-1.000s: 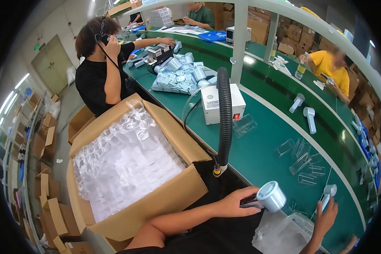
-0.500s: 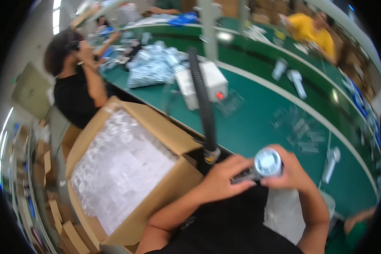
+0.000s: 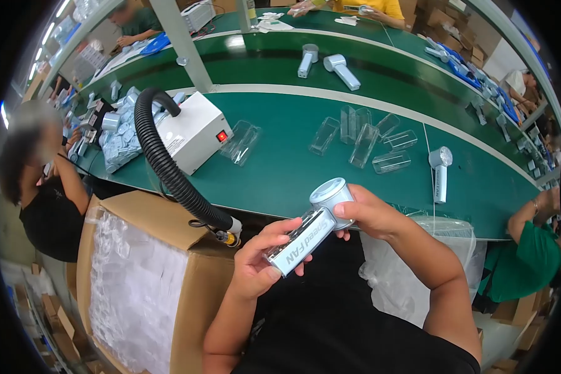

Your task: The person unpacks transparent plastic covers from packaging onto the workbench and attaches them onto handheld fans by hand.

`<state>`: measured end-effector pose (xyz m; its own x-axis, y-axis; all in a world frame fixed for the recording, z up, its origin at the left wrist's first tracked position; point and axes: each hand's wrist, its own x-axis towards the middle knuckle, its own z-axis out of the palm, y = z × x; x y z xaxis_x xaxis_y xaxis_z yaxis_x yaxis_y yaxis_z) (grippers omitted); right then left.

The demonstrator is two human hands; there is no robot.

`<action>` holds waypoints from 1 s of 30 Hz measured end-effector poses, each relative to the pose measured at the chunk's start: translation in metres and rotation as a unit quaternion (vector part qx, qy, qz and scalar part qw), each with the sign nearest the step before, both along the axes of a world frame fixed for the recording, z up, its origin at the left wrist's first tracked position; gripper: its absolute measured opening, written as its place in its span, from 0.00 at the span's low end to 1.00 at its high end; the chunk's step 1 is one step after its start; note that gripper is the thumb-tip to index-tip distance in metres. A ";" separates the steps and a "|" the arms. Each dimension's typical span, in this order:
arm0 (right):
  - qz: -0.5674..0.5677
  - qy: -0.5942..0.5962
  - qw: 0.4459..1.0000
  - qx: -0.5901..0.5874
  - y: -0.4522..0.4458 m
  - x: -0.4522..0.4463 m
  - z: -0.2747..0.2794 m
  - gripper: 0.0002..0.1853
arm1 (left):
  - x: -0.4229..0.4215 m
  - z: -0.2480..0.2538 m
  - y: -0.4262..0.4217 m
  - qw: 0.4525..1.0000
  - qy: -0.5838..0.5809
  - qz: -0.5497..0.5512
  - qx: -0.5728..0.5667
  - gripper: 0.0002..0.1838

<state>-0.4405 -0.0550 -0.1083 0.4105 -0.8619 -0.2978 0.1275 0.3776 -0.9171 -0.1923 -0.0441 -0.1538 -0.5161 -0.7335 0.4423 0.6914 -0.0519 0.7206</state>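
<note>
A light blue handheld fan (image 3: 305, 240) with "Speed FAN" printed on its handle is in both my hands, in front of my chest. My left hand (image 3: 255, 255) grips the lower end of the handle, fingers wrapped around it. Around the round head, my right hand (image 3: 371, 212) is closed with its thumb on the near side. A shiny see-through piece lies along the handle's left side; my fingers partly hide it. On the green bench beyond are several clear plastic covers (image 3: 364, 146). Another light blue fan (image 3: 441, 174) lies to their right.
A white box with a red switch (image 3: 193, 134) and a black ribbed hose (image 3: 159, 156) stand at left. Below them is a cardboard carton (image 3: 187, 293) of clear plastic pieces. Two fans lie on the dark green belt (image 3: 262, 62). Co-workers sit at left, right and across.
My view has swung, so the bench shows more squarely. The fan has turned from head-on to lying slantwise, its printed handle now showing. Both hands still hold it.
</note>
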 end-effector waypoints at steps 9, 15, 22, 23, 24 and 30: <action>-0.040 0.072 0.995 -0.061 0.009 -0.008 0.005 0.33 | 0.009 0.006 0.000 0.996 -0.081 -0.009 -0.030 0.25; -0.019 0.110 0.987 -0.115 0.014 -0.008 0.011 0.33 | 0.016 0.016 0.003 0.989 -0.124 -0.003 -0.075 0.25; -0.076 0.122 0.975 -0.172 0.014 0.000 0.006 0.31 | 0.016 0.018 0.001 0.988 -0.147 0.019 -0.040 0.30; -0.077 0.148 0.966 -0.199 0.013 0.000 0.006 0.31 | 0.015 0.019 0.001 0.989 -0.146 -0.008 -0.008 0.31; -0.076 0.147 0.966 -0.199 0.013 0.002 0.005 0.31 | 0.014 0.021 0.002 0.989 -0.145 -0.035 0.023 0.31; 0.014 0.222 0.942 -0.252 0.011 0.007 0.018 0.33 | 0.019 0.039 0.002 0.924 -0.381 0.019 0.014 0.30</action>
